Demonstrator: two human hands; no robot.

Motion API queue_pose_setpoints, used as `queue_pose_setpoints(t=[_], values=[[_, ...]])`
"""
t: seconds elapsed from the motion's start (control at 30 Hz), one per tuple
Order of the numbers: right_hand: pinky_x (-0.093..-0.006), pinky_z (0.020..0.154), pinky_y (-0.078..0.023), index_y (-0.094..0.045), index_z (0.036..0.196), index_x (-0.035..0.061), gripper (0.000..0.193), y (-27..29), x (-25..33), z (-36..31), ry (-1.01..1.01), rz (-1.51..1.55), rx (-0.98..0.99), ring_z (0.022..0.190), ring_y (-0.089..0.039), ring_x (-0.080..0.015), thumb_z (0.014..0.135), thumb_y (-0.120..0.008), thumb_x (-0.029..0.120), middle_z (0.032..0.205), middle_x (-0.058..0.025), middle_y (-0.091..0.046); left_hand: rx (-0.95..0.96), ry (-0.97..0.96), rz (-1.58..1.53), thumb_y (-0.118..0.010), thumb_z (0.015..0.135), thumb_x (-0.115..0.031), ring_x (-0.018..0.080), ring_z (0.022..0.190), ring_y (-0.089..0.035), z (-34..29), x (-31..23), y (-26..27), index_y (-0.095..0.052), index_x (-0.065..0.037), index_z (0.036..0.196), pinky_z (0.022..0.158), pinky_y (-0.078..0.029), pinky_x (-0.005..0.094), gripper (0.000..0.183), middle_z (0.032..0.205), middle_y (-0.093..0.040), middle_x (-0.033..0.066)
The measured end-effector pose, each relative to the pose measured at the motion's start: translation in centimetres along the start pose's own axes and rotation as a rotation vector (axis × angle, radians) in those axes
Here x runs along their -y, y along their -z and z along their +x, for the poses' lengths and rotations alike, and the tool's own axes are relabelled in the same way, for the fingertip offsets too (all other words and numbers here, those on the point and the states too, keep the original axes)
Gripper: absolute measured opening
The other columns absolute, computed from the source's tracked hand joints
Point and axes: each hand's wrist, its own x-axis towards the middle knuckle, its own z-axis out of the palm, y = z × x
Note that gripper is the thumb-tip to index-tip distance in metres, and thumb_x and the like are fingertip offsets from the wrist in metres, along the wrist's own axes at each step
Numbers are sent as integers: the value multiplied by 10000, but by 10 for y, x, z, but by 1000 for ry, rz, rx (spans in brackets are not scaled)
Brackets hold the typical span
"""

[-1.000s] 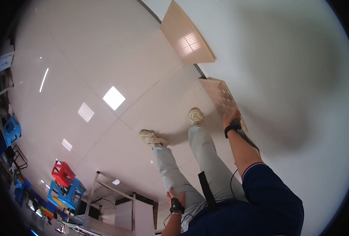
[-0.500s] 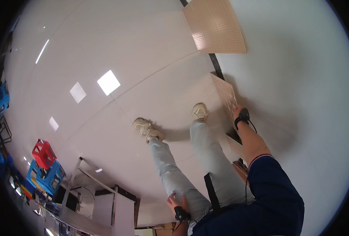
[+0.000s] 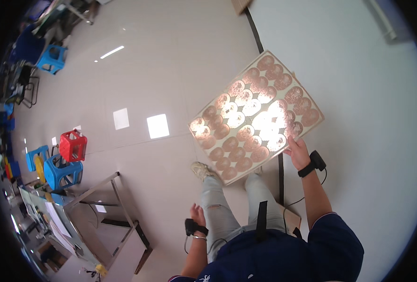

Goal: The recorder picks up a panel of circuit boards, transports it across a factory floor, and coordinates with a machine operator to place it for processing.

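Observation:
My right hand (image 3: 297, 151) grips the near edge of a large flat square board (image 3: 255, 115) covered with several shiny copper-coloured round discs in rows. The board is lifted in front of me, tilted, above my legs and shoes. A black band sits on my right wrist. My left hand (image 3: 197, 215) hangs beside my left thigh with a black band on its wrist; it holds nothing that I can see, and its fingers are loosely curled.
A metal-framed table (image 3: 100, 202) stands at lower left. Red (image 3: 73, 145) and blue (image 3: 61, 171) plastic stools sit beside it, another blue stool (image 3: 53, 58) farther off. A dark strip (image 3: 280, 174) runs along the glossy floor by the white wall (image 3: 368, 117).
My right hand has raised the board from leaning at the wall to flat in front of me, its disc side now facing up. The view has swung downward.

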Motion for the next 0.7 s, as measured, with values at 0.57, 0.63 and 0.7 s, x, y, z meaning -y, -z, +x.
queue_pose_setpoints(t=[0.57, 0.63, 0.7], values=[[-296, 739, -473, -435, 1109, 59, 262, -334, 130, -18, 61, 111, 652, 934, -535, -145, 889, -422, 202, 1049, -34, -533, 208, -592, -1125, -518, 839, -153, 142, 994, -496, 11, -358, 224, -436, -63, 1135, 850, -402, 297, 320, 1089, -527, 52], [-305, 798, -440, -397, 1167, 41, 329, -346, 155, 31, 197, 339, 628, 942, -526, -149, 889, -419, 214, 1067, -48, -525, 153, -621, -1156, -515, 842, -155, 139, 984, -500, 25, -375, 245, -439, -63, 1131, 848, -402, 291, 313, 1087, -528, 52], [-285, 818, -423, -416, 1179, 42, 335, -406, 198, 24, 287, 328, 543, 952, -520, -148, 895, -404, 220, 1035, -55, -539, 123, -660, -1141, -510, 845, -163, 136, 954, -513, 42, -389, 272, -440, -62, 1130, 836, -411, 289, 310, 1072, -538, 51]])
